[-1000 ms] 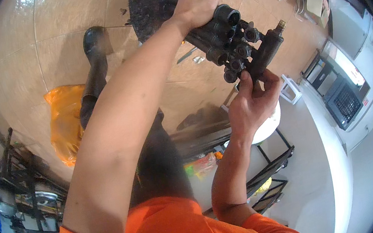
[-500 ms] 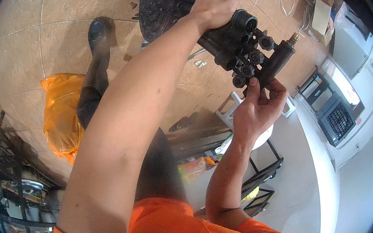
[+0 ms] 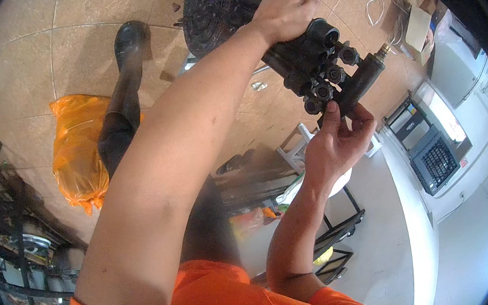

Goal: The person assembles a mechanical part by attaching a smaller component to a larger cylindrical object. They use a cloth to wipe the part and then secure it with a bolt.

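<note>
A greasy black machine part that looks like a pump (image 3: pixel 306 61) is held up in front of me above the tiled floor. At its far left end is a large dark wheel (image 3: pixel 210 15) with a textured face. Several round caps line its near side, along with a black cylinder (image 3: pixel 362 82) tipped by a brass-coloured threaded fitting (image 3: pixel 385 49). My left hand (image 3: pixel 287 15) is closed over the body between wheel and caps; its fingertips are hidden. My right hand (image 3: pixel 342 138) grips the cylinder's lower end, thumb in front and fingers curled behind.
An orange plastic bag (image 3: pixel 78 153) lies on the floor by my dark boot (image 3: pixel 132 42). A white stool (image 3: pixel 298 152) stands below the pump. To the right are a black keyboard (image 3: pixel 435 159), cardboard (image 3: pixel 416 24) and white cable (image 3: pixel 375 5). Dark metal racks (image 3: pixel 19 238) fill the left.
The view has shifted slightly, moving the floor items and keyboard a little in the picture. Both hands keep their hold, and the pump stays almost still.
</note>
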A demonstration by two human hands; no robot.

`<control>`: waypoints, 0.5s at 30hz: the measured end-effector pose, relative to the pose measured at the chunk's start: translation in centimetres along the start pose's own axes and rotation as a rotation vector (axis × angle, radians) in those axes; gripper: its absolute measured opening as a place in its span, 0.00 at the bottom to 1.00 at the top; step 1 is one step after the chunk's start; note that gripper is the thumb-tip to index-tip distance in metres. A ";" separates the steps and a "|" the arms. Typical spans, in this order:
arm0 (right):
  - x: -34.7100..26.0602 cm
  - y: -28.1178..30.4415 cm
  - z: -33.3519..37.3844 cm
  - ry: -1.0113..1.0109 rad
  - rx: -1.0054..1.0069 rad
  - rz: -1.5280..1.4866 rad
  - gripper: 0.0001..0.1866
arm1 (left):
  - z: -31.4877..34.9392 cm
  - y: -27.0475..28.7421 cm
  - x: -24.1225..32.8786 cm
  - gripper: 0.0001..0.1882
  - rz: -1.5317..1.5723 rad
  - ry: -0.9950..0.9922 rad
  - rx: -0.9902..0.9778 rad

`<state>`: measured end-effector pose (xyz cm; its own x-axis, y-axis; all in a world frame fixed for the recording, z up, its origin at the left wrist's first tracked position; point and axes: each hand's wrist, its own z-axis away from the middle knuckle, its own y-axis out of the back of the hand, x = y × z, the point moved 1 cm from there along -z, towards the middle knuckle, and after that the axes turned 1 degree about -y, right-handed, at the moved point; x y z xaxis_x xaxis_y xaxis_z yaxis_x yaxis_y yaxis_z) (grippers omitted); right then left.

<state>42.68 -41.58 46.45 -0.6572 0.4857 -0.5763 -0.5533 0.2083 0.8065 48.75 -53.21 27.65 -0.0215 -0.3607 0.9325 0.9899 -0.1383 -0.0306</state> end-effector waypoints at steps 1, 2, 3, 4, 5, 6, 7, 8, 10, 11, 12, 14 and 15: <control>0.0 -0.1 0.0 -0.017 0.001 0.003 0.14 | -0.1 0.0 0.0 0.37 -0.003 0.007 -0.009; 0.1 -0.2 -0.1 -0.006 -0.002 -0.004 0.14 | -0.1 -0.1 0.1 0.37 -0.004 0.008 -0.013; 0.2 -0.3 -0.2 0.005 -0.004 -0.010 0.14 | -0.1 0.0 0.1 0.37 -0.004 0.009 -0.016; 0.2 -0.4 -0.3 0.014 -0.007 -0.017 0.14 | 0.0 0.1 0.1 0.37 -0.006 0.010 -0.020; 0.4 -0.6 -0.5 0.022 0.000 -0.014 0.14 | 0.1 0.1 0.2 0.37 -0.002 0.006 -0.017; 0.6 -0.8 -0.7 0.030 0.008 -0.012 0.14 | 0.1 0.2 0.3 0.37 0.002 0.002 -0.014; 0.7 -0.9 -0.7 0.037 0.014 -0.010 0.14 | 0.2 0.3 0.4 0.37 0.005 -0.002 -0.010; 0.6 -1.0 -0.7 0.032 0.014 0.007 0.14 | 0.2 0.3 0.4 0.36 -0.007 0.016 -0.038; 0.2 -1.0 -0.7 0.023 0.016 0.043 0.14 | 0.2 0.4 0.7 0.35 -0.029 0.052 -0.093; 0.6 -1.0 -0.8 0.063 0.031 0.044 0.14 | 0.2 0.4 0.9 0.35 -0.042 0.055 -0.094; 1.3 -1.0 -0.9 0.103 0.046 0.046 0.13 | 0.3 0.5 1.1 0.35 -0.055 0.058 -0.094; 1.6 -1.0 -1.1 0.146 0.057 0.070 0.12 | 0.1 0.2 0.9 0.35 -0.056 0.052 -0.073; 1.4 -0.9 -1.1 0.148 0.054 0.093 0.12 | 0.2 0.0 0.8 0.36 -0.043 0.044 -0.054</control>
<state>41.72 -42.04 44.76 -0.7745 0.3759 -0.5088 -0.4608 0.2157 0.8609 48.80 -53.35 28.42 -0.0714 -0.3931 0.9167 0.9789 -0.2040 -0.0112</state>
